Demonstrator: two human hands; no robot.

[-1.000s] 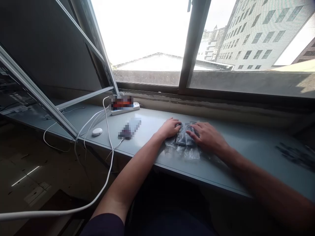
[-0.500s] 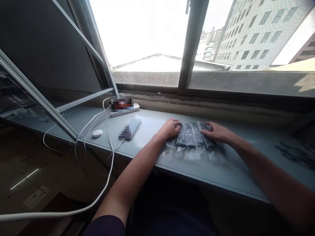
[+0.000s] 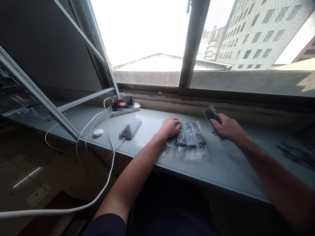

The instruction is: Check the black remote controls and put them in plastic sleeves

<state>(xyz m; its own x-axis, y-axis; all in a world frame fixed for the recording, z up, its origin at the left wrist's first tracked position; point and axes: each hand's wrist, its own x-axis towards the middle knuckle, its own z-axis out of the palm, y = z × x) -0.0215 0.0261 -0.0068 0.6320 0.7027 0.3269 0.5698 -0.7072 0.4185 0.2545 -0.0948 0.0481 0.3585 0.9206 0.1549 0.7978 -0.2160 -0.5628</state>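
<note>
Several dark remote controls in clear plastic bags (image 3: 190, 139) lie side by side on the grey ledge (image 3: 231, 170). My left hand (image 3: 170, 127) rests with curled fingers on the leftmost bag of the row. To the right, my right hand (image 3: 227, 127) is closed around one more bagged remote (image 3: 210, 114), lifted off the ledge and tilted, a short way from the row.
A phone (image 3: 130, 128) with a cable, a white round puck (image 3: 98, 132) and a white power strip (image 3: 124, 108) sit to the left. White cables (image 3: 108, 137) hang over the ledge's front edge. More dark bagged items (image 3: 295, 154) lie far right. The window frame (image 3: 192, 49) stands behind.
My right hand slid from the middle of the row to its right end, took hold of the rightmost bagged remote and lifted it up and to the right. My left hand stayed put.
</note>
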